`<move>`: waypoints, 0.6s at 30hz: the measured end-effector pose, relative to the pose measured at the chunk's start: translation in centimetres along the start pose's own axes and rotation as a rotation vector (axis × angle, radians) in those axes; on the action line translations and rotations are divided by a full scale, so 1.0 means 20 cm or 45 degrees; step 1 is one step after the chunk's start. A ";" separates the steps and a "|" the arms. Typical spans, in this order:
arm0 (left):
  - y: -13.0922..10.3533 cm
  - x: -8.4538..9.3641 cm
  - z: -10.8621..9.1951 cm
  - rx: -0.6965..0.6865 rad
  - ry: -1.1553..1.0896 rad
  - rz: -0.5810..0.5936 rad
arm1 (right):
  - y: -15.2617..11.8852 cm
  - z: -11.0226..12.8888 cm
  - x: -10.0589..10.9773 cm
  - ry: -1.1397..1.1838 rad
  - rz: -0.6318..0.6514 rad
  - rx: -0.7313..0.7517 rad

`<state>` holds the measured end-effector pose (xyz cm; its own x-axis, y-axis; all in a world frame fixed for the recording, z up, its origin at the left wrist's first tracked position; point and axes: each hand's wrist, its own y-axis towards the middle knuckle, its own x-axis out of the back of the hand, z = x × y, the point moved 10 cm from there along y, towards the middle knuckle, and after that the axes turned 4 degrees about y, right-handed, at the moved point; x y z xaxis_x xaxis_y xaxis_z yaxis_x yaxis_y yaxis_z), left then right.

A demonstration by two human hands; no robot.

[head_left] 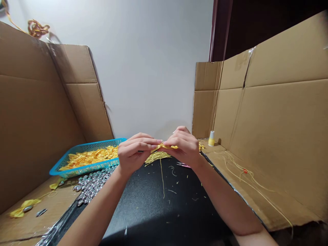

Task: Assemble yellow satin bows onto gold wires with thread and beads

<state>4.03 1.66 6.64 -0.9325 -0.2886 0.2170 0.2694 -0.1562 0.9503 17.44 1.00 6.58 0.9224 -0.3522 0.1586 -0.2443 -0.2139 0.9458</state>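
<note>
Bright yellow ribbon piece (164,147) there, the same sunny yellow as the heap of ribbon pieces (89,157) filling the turquoise-blue mesh basket (77,169). A pale golden thread (162,181) trails over the black worktop (159,208), which is speckled with tiny yellow snippets. Shiny silver metal clips (92,184) glint in a pile. A yellow bow (24,207) with a silver centre lies on plain brown cardboard (279,136). Yellow-and-white thread spool (211,138) at the back, pink-handled snips (183,165), off-white wall (153,68).
</note>
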 end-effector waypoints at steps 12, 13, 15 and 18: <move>-0.08 -0.01 0.15 0.494 0.051 -0.089 | -0.02 0.04 0.03 -0.410 -0.087 -0.012; -0.08 0.00 0.16 0.516 0.083 -0.098 | -0.03 0.02 0.02 -0.437 -0.080 -0.068; -0.09 0.00 0.17 0.548 0.147 -0.121 | -0.04 -0.01 0.00 -0.466 -0.064 -0.202; -0.12 0.03 0.19 0.627 0.242 -0.219 | -0.06 -0.04 -0.04 -0.452 -0.049 -0.355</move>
<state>1.83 5.43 5.31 -0.8811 -0.4704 0.0488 -0.0694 0.2306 0.9706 17.23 2.28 5.62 0.7574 -0.6501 0.0606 -0.0767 0.0037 0.9971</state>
